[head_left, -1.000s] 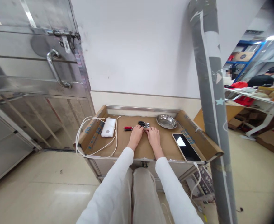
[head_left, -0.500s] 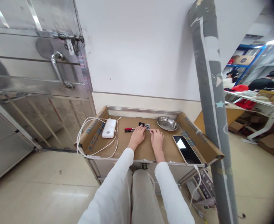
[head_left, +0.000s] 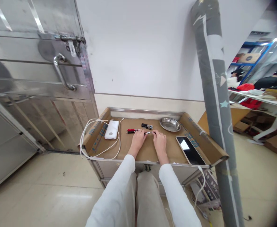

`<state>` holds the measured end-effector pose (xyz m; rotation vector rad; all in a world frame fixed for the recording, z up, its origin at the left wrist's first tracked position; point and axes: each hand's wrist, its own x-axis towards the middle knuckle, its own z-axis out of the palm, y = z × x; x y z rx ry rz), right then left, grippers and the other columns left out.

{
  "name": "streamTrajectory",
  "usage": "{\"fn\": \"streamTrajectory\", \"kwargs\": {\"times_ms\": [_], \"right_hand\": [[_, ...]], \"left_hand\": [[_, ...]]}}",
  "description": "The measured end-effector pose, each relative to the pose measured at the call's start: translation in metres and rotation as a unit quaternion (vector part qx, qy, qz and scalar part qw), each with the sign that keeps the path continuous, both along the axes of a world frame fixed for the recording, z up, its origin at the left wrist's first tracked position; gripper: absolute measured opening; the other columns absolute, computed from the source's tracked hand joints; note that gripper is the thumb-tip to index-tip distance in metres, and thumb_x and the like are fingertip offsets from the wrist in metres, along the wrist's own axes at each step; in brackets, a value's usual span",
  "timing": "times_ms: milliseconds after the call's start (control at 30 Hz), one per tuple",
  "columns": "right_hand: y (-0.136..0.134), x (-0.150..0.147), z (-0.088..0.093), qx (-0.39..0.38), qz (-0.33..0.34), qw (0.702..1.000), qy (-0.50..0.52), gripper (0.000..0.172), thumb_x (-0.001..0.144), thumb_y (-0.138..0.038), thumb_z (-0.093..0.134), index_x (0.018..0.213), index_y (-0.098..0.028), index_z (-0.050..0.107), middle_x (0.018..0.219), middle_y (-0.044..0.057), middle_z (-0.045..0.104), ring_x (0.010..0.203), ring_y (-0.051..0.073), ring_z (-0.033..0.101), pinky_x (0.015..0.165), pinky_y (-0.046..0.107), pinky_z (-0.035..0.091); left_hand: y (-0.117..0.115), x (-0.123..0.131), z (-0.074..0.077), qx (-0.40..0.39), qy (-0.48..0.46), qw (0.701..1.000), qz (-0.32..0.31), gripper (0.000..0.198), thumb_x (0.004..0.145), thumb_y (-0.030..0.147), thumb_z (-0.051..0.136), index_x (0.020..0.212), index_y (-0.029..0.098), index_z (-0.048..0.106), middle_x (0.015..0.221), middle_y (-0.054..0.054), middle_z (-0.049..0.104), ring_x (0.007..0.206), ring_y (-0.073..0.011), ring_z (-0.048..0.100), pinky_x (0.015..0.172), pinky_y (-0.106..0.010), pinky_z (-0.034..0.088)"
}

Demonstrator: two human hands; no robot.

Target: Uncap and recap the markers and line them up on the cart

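Both my hands are over the brown cardboard surface, fingertips close together. My left hand point(head_left: 138, 139) is closed at the left end of a slim pen point(head_left: 149, 132), whose silvery middle shows between the hands. At the pen's other end, my right hand point(head_left: 160, 142) pinches with thumb and fingers. Beside my left fingers lie a red pen point(head_left: 132, 130) and a black pen point(head_left: 130, 132), partly covered by that hand. Just beyond the fingertips are black pen-like pieces with silvery ends point(head_left: 147, 126), too small to make out fully.
A round metal dish point(head_left: 170, 124) sits at the back right, and a phone point(head_left: 190, 151) lies front right. To the left are a white power bank point(head_left: 111, 130) and its looped cable point(head_left: 119, 146). A tall wrapped roll point(head_left: 215, 94) leans beside the cart. People are in the right background.
My left hand has drawn back from the black pieces, which now show more fully. The silvery pen now shows between my fingertips. The view has shifted slightly.
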<state>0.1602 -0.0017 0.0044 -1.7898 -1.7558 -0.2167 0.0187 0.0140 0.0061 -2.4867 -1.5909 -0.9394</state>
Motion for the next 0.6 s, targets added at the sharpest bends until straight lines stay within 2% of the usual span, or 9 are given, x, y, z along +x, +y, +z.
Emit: {"fn": "streamTrajectory", "kwargs": {"times_ms": [133,200,300,367,467,600], "right_hand": [[0.000,-0.002,0.002,0.005,0.052,0.999,0.004,0.027,0.094,-0.024,0.037,0.102,-0.019,0.062,0.088,0.008,0.069,0.083,0.020,0.061,0.082,0.032,0.036],[-0.002,-0.004,0.005,0.013,0.115,0.993,0.026,0.031,0.093,-0.022,0.035,0.115,-0.019,0.057,0.102,0.009,0.068,0.092,0.020,0.062,0.087,0.033,0.039],[-0.005,-0.008,0.007,0.010,0.242,0.968,0.065,0.053,0.089,-0.020,0.037,0.141,-0.023,0.029,0.129,0.007,0.056,0.115,0.017,0.054,0.094,0.031,0.041],[-0.005,-0.009,0.006,-0.002,0.279,0.957,0.072,0.064,0.087,-0.020,0.037,0.146,-0.026,0.015,0.137,0.005,0.049,0.124,0.015,0.047,0.098,0.032,0.041],[0.003,-0.009,-0.001,0.002,0.236,0.970,0.059,0.063,0.086,-0.019,0.036,0.146,-0.023,0.017,0.141,0.007,0.043,0.126,0.018,0.044,0.103,0.036,0.038],[0.018,-0.008,-0.007,0.006,0.146,0.989,0.007,0.050,0.087,-0.018,0.035,0.137,-0.017,0.040,0.135,0.013,0.045,0.124,0.024,0.042,0.102,0.040,0.036]], "left_hand": [[-0.001,-0.001,0.000,0.008,0.008,1.000,0.005,0.015,0.093,0.025,0.044,0.099,0.017,0.055,0.098,-0.006,0.062,0.090,-0.0184,0.059,0.082,-0.030,0.044],[-0.002,-0.002,0.000,0.005,0.011,1.000,0.014,0.015,0.093,0.025,0.043,0.101,0.017,0.054,0.098,-0.006,0.062,0.089,-0.0177,0.059,0.081,-0.029,0.044],[-0.004,-0.005,0.000,-0.001,0.012,0.998,0.056,0.017,0.094,0.023,0.041,0.101,0.015,0.055,0.097,-0.007,0.062,0.087,-0.0177,0.059,0.079,-0.029,0.044],[-0.007,-0.006,0.000,0.003,0.012,0.995,0.100,0.018,0.094,0.023,0.041,0.101,0.015,0.055,0.096,-0.008,0.062,0.088,-0.0191,0.059,0.081,-0.031,0.044],[-0.012,-0.008,0.003,0.014,0.010,0.983,0.184,0.018,0.093,0.024,0.042,0.100,0.015,0.056,0.096,-0.009,0.062,0.095,-0.0233,0.055,0.085,-0.036,0.042],[-0.018,-0.008,0.006,0.005,0.024,0.969,0.247,0.018,0.092,0.019,0.041,0.099,0.013,0.057,0.099,-0.011,0.060,0.100,-0.0266,0.052,0.086,-0.040,0.042]]}}
